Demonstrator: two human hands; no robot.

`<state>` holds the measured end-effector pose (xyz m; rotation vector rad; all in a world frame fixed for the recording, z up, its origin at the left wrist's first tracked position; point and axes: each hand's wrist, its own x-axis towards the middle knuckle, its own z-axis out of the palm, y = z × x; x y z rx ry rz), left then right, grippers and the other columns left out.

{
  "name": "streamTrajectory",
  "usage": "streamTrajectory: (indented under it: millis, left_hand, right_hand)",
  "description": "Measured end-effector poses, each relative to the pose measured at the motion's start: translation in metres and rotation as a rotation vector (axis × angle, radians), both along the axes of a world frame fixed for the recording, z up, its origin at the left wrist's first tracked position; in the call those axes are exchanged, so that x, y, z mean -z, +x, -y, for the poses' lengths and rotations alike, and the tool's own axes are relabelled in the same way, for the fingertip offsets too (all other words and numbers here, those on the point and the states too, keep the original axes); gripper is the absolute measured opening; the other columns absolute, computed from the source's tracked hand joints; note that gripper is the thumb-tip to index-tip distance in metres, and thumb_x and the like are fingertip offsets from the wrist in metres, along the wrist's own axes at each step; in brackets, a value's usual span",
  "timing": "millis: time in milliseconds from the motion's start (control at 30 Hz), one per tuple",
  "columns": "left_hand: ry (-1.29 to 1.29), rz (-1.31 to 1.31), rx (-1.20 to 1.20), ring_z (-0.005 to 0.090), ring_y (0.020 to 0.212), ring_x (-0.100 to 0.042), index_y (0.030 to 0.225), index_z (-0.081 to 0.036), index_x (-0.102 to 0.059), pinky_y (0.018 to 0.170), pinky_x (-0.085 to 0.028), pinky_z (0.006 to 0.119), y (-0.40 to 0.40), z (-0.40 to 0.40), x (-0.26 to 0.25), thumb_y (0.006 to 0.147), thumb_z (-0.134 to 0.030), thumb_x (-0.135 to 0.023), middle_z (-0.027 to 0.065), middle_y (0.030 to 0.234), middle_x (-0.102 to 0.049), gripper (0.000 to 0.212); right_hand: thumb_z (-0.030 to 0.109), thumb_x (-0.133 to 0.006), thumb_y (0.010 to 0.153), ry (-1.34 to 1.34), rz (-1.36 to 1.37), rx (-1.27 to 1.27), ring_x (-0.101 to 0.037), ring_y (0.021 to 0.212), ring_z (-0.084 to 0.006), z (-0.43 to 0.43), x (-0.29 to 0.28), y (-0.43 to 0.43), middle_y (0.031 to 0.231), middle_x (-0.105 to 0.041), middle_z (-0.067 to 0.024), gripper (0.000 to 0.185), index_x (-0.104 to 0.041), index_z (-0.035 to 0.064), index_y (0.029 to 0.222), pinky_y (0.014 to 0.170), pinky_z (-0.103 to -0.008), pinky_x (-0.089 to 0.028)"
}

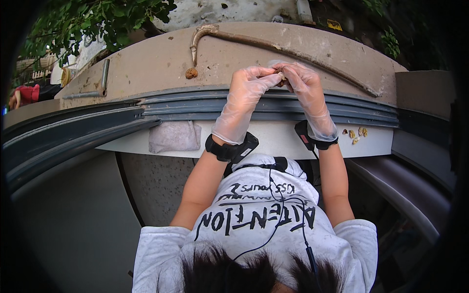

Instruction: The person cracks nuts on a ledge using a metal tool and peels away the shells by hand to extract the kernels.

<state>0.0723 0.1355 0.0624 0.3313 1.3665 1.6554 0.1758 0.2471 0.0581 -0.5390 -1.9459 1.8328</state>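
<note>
A cracked walnut (281,77) is pinched between my two hands above the outer window ledge, with pale kernel showing at its broken edge. My left hand (253,82), in a clear plastic glove, grips it from the left. From the other side my right hand (299,78), gloved the same way, holds it with thumb and fingers. My fingers cover much of the shell. One whole walnut (191,73) rests on the ledge to the left. Several walnut kernel pieces (357,134) lie on the white inner sill, right of my right wrist.
A curved wooden stick (256,40) with a hooked end lies along the concrete ledge (146,69). An L-shaped metal pipe (103,86) is at its left. Dark window tracks (183,104) run below my hands. A folded cloth (174,136) sits on the sill (273,135). Cables hang over my shirt.
</note>
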Motion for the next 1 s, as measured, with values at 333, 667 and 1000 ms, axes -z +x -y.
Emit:
streamTrajectory:
  millis: [333,667,1000]
  left_hand:
    - [0.081,0.092,0.018,0.0128,0.076,-0.060,0.093,0.004,-0.061,0.074,-0.046,0.024,-0.006,0.003,0.014,0.078,-0.008,-0.063,0.0093,0.084,-0.064,0.019]
    - [0.013,-0.172,-0.106,0.0134,0.083,-0.060,0.103,0.004,-0.059,0.077,-0.046,0.023,-0.015,0.002,0.039,0.078,-0.004,-0.061,0.0102,0.093,-0.063,0.026]
    - [-0.165,-0.372,-0.052,0.0179,0.096,-0.057,0.112,0.007,-0.053,0.086,-0.044,0.027,-0.047,0.018,0.064,0.078,-0.004,-0.058,0.0145,0.104,-0.060,0.036]
  right_hand:
    - [0.018,-0.050,0.089,-0.086,0.043,0.036,-0.042,0.055,-0.0047,0.003,0.004,-0.004,0.074,-0.055,-0.0022,0.025,-0.064,-0.0034,0.092,0.047,-0.0186,-0.032]
    - [0.008,-0.057,0.082,0.112,-0.030,-0.014,-0.051,0.071,-0.0096,0.001,0.021,-0.024,0.082,-0.054,-0.0043,0.023,-0.061,0.0018,0.104,0.063,-0.0215,-0.042]
    - [-0.010,-0.058,0.067,0.447,0.037,-0.228,-0.057,0.081,-0.0221,-0.003,0.057,-0.060,0.090,-0.054,-0.0124,0.050,-0.048,0.0021,0.115,0.074,-0.0306,-0.045]
